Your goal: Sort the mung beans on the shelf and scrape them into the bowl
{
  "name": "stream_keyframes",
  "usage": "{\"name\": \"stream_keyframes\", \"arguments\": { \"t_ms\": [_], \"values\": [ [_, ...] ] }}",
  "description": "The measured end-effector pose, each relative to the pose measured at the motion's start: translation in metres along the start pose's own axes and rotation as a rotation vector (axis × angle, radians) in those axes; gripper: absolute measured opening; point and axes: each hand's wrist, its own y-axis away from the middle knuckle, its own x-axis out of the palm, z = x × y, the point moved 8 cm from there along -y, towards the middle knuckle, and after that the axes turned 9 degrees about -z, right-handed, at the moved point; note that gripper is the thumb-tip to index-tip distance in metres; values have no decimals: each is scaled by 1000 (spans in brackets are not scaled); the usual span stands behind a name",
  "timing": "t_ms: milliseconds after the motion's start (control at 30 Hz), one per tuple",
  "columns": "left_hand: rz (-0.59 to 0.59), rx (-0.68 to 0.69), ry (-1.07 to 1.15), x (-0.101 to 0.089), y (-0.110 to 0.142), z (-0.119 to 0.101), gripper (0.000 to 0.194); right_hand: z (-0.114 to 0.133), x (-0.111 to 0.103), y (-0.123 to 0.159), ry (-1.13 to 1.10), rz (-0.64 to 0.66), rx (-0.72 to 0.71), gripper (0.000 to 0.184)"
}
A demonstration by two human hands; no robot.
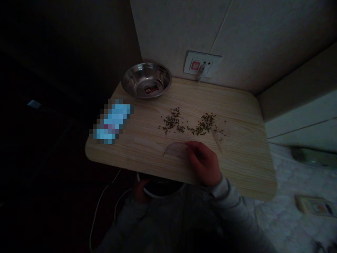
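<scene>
My right hand (pixel 204 163) is over the front of the wooden table (pixel 237 105), thumb and fingers pinching a clear half-round piece of plastic that looks like a protractor (pixel 174 149). It lies low at the tabletop, with one or two small grains at its left tip. Behind it are two loose clusters of small dark green beans, a left one (pixel 171 121) and a right one (pixel 205 123). Below the table's front edge, my left hand (pixel 141 191) grips the rim of a dark bowl with a pale edge (pixel 164 196). Its contents are too dark to make out.
A shiny metal bowl (pixel 147 80) stands at the back left, with a lit, blurred-out phone (pixel 113 121) in front of it. A wall socket (pixel 202 64) holds a plug. White cables (pixel 101 196) hang at left. Quilted bedding (pixel 284 175) lies at right.
</scene>
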Motion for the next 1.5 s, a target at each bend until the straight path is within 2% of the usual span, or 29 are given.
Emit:
{"name": "stream_keyframes", "arguments": {
  "t_ms": [200,767,967,1133,1233,1300,1500],
  "values": [
    [-5,5,-8,-4,-2,2,17,2,3,0,5,35,-16,23],
    [12,-42,-3,-3,-5,10,16,12,10,3,-2,116,-114,22],
    [-27,41,-41,-11,-13,14,12,18,13,3,-17,148,-169,21],
    [-25,-19,-25,-10,-14,20,13,22,15,4,-23,187,-192,22],
    [-45,8,-80,-15,-9,16,6,23,17,5,-27,219,-199,22],
    [-64,21,-104,-20,-7,16,9,24,19,6,-34,242,-199,22],
    [-96,-80,-44,-21,-15,29,8,24,28,9,-59,335,-210,21]
  ]
}}
